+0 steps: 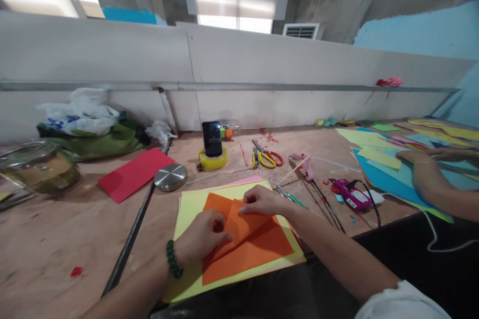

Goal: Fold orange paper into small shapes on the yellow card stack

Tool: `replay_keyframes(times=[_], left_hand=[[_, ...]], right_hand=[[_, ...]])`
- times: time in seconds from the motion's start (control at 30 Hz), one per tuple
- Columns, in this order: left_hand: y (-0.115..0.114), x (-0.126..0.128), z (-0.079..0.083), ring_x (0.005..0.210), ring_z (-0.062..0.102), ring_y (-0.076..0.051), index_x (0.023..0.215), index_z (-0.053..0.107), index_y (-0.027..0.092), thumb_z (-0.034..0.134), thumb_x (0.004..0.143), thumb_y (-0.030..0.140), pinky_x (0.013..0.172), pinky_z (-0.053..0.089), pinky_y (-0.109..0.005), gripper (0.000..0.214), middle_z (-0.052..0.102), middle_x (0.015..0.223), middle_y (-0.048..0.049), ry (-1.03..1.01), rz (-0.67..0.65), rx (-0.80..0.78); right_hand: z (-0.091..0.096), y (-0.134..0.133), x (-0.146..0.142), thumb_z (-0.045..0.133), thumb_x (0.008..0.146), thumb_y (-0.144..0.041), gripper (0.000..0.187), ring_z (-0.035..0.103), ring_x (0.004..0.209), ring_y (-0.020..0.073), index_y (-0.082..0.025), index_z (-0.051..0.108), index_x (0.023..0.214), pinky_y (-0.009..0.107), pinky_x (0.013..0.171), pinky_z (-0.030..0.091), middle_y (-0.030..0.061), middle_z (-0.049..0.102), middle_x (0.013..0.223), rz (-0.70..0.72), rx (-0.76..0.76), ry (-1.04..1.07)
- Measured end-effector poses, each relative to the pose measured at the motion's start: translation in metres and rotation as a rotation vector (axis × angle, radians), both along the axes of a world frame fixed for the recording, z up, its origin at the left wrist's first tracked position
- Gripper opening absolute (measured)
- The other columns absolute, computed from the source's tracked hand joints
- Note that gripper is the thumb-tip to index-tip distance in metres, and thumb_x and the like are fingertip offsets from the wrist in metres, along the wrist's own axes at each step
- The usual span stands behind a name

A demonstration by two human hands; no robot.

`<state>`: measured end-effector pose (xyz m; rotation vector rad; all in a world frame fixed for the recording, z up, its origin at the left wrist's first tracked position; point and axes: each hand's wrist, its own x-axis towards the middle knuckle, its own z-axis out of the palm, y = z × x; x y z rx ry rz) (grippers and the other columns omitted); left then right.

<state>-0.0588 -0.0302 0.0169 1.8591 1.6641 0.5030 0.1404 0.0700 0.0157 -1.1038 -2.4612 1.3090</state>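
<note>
Head view shows the person's two hands working close together over orange paper (258, 254), which lies on yellow sheets (189, 209) at the near edge of the table (93, 239). The right hand (262, 200) pinches the upper edge of the raised orange layer between thumb and forefinger, the other fingers curled in. The left hand (205, 234) rests on the left part of the same paper with its thumb stretched out and its fingers bent; whether it grips an edge or only presses down, I cannot tell. A green bead bracelet (172, 259) circles the left wrist. Beyond the yellow sheets, a phone (212, 138) stands propped upright at a roll of yellow tape (214, 160), with scissors (275, 155) to its right. Left of the sheets are a round metal lid (170, 178) and, touching it, red paper (132, 174); farther left stands a glass jar (41, 169). On the right lie a pink glue gun (306, 167) and a purple device (354, 195) with a dark cord, and past them another person's hand (426, 172) is over blue and yellow papers (374, 162).
</note>
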Motion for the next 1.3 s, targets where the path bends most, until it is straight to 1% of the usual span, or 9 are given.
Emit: replay_keyframes(times=[0.03, 0.1, 0.17, 0.23, 0.33, 0.47, 0.53, 0.77, 1.3], left_hand=[[0.001, -0.004, 0.006, 0.069, 0.055, -0.018, 0.073, 0.064, 0.020, 0.069, 0.066, 0.027, 0.063, 0.042, -0.028, 0.012, 0.060, 0.074, 0.0006, 0.024, 0.009, 0.096], [0.004, -0.013, 0.022, 0.089, 0.059, -0.023, 0.098, 0.067, 0.022, 0.071, 0.070, 0.032, 0.079, 0.045, -0.035, 0.030, 0.065, 0.096, -0.0053, 0.074, 0.052, 0.384], [0.008, -0.016, 0.038, 0.105, 0.055, -0.028, 0.112, 0.066, 0.024, 0.074, 0.069, 0.038, 0.093, 0.040, -0.042, 0.045, 0.063, 0.112, -0.0083, 0.147, 0.054, 0.528], [0.015, -0.014, 0.051, 0.102, 0.056, -0.029, 0.101, 0.072, 0.023, 0.076, 0.065, 0.044, 0.092, 0.039, -0.041, 0.042, 0.067, 0.104, -0.0073, 0.185, -0.068, 0.448], [0.027, -0.006, 0.057, 0.069, 0.055, -0.017, 0.073, 0.073, 0.017, 0.072, 0.068, 0.040, 0.065, 0.039, -0.025, 0.023, 0.065, 0.070, -0.0002, 0.076, -0.324, 0.097], [0.039, 0.002, 0.045, 0.050, 0.033, -0.009, 0.054, 0.063, 0.014, 0.064, 0.071, 0.039, 0.047, 0.023, -0.023, 0.030, 0.040, 0.047, 0.0062, -0.122, -0.452, -0.146], [0.041, 0.003, 0.036, 0.049, 0.029, -0.008, 0.052, 0.060, 0.015, 0.065, 0.069, 0.041, 0.046, 0.020, -0.024, 0.032, 0.036, 0.046, 0.0069, -0.180, -0.455, -0.201], [0.041, 0.003, 0.017, 0.048, 0.026, -0.008, 0.052, 0.064, 0.016, 0.070, 0.062, 0.039, 0.046, 0.017, -0.026, 0.026, 0.037, 0.044, 0.0073, -0.265, -0.445, -0.303], [0.039, 0.003, 0.019, 0.052, 0.032, -0.009, 0.062, 0.073, 0.016, 0.070, 0.064, 0.041, 0.048, 0.023, -0.023, 0.025, 0.050, 0.049, 0.0052, -0.322, -0.459, -0.318]], right_hand=[[0.003, -0.003, 0.002, 0.064, 0.072, -0.043, 0.034, 0.031, 0.051, 0.0068, -0.017, 0.047, 0.057, 0.021, 0.047, 0.023, -0.0080, 0.036, 0.052, -0.018, -0.006, 0.022], [0.010, -0.012, 0.007, 0.066, 0.069, -0.045, 0.036, 0.032, 0.050, 0.0068, -0.017, 0.049, 0.057, 0.021, 0.045, 0.023, -0.0075, 0.040, 0.051, -0.061, -0.034, 0.077], [0.017, -0.022, 0.012, 0.070, 0.066, -0.046, 0.035, 0.034, 0.050, 0.0071, -0.016, 0.052, 0.058, 0.020, 0.044, 0.023, -0.0066, 0.043, 0.051, -0.099, -0.050, 0.126], [0.024, -0.032, 0.015, 0.071, 0.067, -0.044, 0.033, 0.036, 0.051, 0.0076, -0.016, 0.055, 0.060, 0.020, 0.045, 0.025, -0.0057, 0.047, 0.053, -0.110, -0.032, 0.141], [0.031, -0.043, 0.017, 0.070, 0.072, -0.039, 0.029, 0.039, 0.053, 0.0078, -0.016, 0.056, 0.061, 0.019, 0.046, 0.027, -0.0052, 0.049, 0.055, -0.104, 0.027, 0.127], [0.035, -0.049, 0.017, 0.066, 0.073, -0.023, 0.013, 0.034, 0.050, 0.0062, -0.017, 0.055, 0.077, 0.018, 0.044, 0.025, -0.0090, 0.046, 0.054, -0.085, 0.005, 0.099], [0.035, -0.051, 0.016, 0.064, 0.074, -0.018, 0.019, 0.030, 0.047, 0.0055, -0.018, 0.054, 0.090, 0.017, 0.042, 0.023, -0.0112, 0.046, 0.053, -0.064, -0.091, 0.082], [0.028, -0.054, 0.009, 0.066, 0.074, -0.016, 0.029, 0.034, 0.046, 0.0053, -0.016, 0.054, 0.101, 0.016, 0.040, 0.024, -0.0090, 0.054, 0.056, -0.118, -0.231, -0.029], [0.040, -0.059, 0.005, 0.069, 0.076, -0.022, 0.039, 0.043, 0.050, 0.0072, -0.014, 0.059, 0.113, 0.017, 0.047, 0.030, -0.0028, 0.067, 0.066, -0.141, -0.100, -0.174]])
